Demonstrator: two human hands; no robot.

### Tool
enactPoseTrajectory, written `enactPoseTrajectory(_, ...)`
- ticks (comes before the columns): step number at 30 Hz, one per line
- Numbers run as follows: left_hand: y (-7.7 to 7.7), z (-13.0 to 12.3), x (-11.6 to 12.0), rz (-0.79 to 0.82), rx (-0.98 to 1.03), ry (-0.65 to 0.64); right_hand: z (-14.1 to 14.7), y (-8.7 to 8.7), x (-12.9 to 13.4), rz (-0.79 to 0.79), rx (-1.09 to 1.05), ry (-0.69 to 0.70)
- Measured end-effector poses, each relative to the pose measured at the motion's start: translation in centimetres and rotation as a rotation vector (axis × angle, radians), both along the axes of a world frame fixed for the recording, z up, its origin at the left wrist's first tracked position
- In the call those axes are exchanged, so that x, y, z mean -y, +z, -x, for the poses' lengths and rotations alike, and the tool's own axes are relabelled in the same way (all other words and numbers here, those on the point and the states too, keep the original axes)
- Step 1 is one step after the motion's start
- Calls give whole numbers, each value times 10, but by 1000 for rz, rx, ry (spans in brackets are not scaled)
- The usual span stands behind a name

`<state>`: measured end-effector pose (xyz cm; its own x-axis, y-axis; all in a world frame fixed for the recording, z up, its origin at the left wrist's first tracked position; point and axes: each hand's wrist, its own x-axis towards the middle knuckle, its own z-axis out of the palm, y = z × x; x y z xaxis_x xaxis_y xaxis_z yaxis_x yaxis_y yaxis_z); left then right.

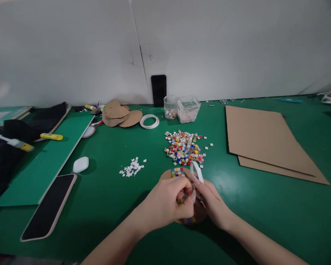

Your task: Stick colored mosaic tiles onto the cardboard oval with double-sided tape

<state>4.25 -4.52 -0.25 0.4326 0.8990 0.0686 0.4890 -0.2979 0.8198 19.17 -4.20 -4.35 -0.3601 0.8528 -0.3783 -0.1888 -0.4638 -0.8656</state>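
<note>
Got a green table (278,217) under the grip, brown cardboard sheets (262,136) well off to its right, a cardboard disc (200,213) right below it and a colourful tile heap (185,147) just beyond. Pinching fingertips together on the left hand (172,195), can't tell on what, and clamping a white strip (199,173) in the right hand (213,202).

Bare green tabletop (100,206) left room for a hand to pass between the smartphone (49,208) and the left forearm (118,237), and between the right hand (213,202) and the cardboard sheets (259,136). Straight ahead, the white strip (199,174) looping above that hand and the heap of mosaic tiles (184,147) blocked any low path.
</note>
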Motion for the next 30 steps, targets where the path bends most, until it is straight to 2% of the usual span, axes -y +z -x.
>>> enactPoseTrajectory(12,-5,1,-2,-107,-79,-23,2,2,0,-53,-10,13)
enactPoseTrajectory(22,-2,1,-3,-78,-132,-38,2,0,-2,-128,16,51)
enactPoseTrajectory(30,-3,-2,-3,-190,-209,-8,4,3,-3,-187,48,69)
